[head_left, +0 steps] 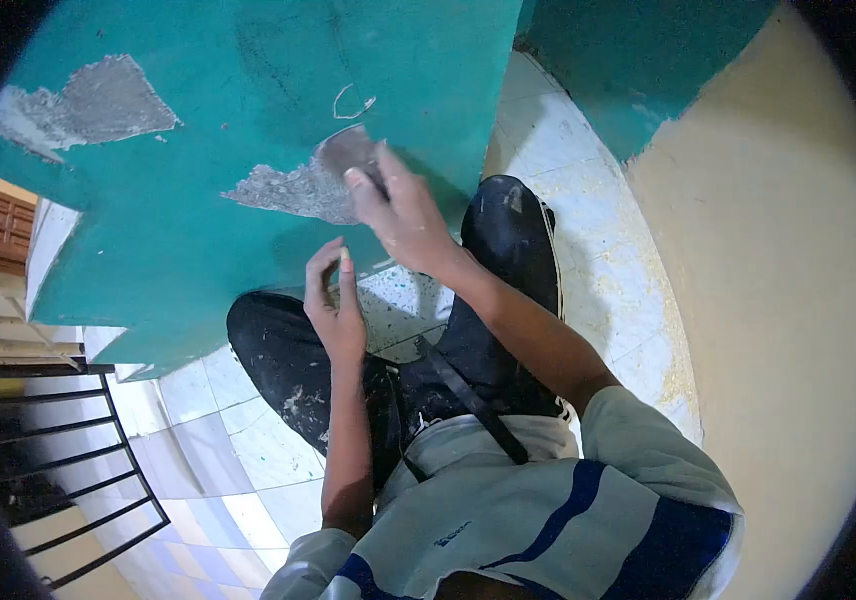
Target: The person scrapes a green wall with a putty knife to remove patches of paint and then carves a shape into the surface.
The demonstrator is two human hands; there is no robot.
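My right hand (403,215) is closed around a greyish-brown piece of sandpaper (350,152), held against the teal wall (178,240). Under and beside it is a rough grey bare patch (293,192) where the paint is off. Lower down, my left hand (333,305) is raised in front of the wall, fingers bent and thumb apart from them, with nothing seen between them. A second bare patch (118,100) shows at the upper left, and a small pale curved mark (353,103) lies above the sandpaper.
My knees in dark, paint-spotted trousers (288,340) are close to the wall. Pale floor tiles (278,440) carry scattered flakes and dust. A black metal railing (128,440) stands at the lower left, and a cream wall (768,260) rises on the right.
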